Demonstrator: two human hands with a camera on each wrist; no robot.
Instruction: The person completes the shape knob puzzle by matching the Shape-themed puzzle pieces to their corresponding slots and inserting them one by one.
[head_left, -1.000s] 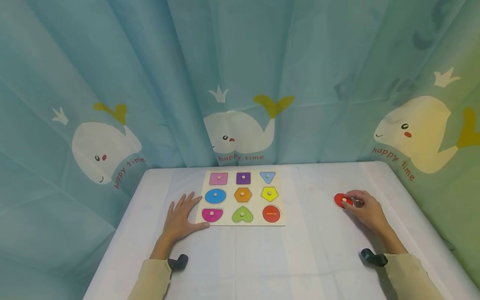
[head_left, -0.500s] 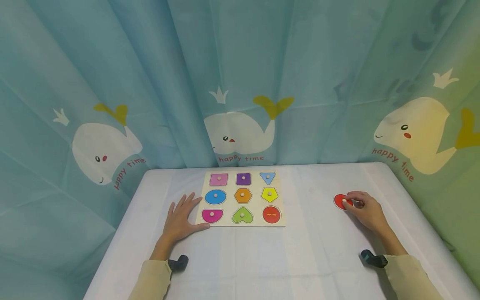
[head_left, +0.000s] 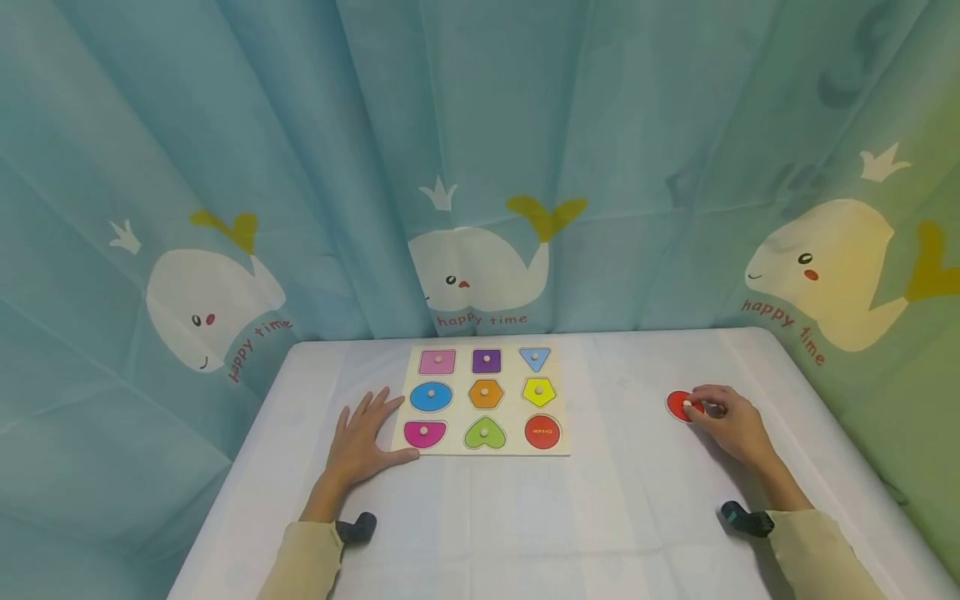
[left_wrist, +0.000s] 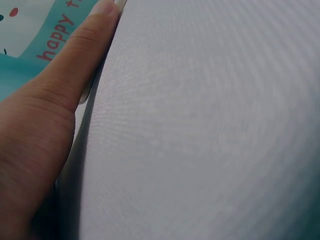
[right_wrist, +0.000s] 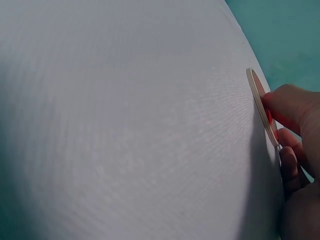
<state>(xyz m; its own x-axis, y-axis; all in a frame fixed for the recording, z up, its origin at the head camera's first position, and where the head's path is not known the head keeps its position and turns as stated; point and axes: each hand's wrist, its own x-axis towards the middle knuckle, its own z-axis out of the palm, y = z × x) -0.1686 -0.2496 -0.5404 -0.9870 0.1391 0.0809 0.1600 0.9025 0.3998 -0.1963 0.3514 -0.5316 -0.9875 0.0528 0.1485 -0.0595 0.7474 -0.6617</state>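
A wooden shape puzzle board (head_left: 517,412) lies on the table in the head view, with several knobbed pieces seated in it. At its near right corner is a red round recess (head_left: 542,432) with printed lettering and no knob. My left hand (head_left: 358,440) is spread flat at the board's left side, index fingertip and thumb tip right at its edge. Far to the right, my right hand (head_left: 731,423) pinches the knob of a red round puzzle piece (head_left: 677,406) between thumb and fingers. In the right wrist view, that piece's pale rim (right_wrist: 260,107) shows at the fingertips.
White cloth covers the table (head_left: 525,525). Behind and at both sides hangs a blue-green curtain (head_left: 637,167) with printed whales. Dark camera mounts (head_left: 358,527) sit at both wrists, next to the beige sleeves.
The head view has tilted up very slightly, so the scene sits a little lower. Both hands keep their places, the right one still pinching the red round piece's knob.
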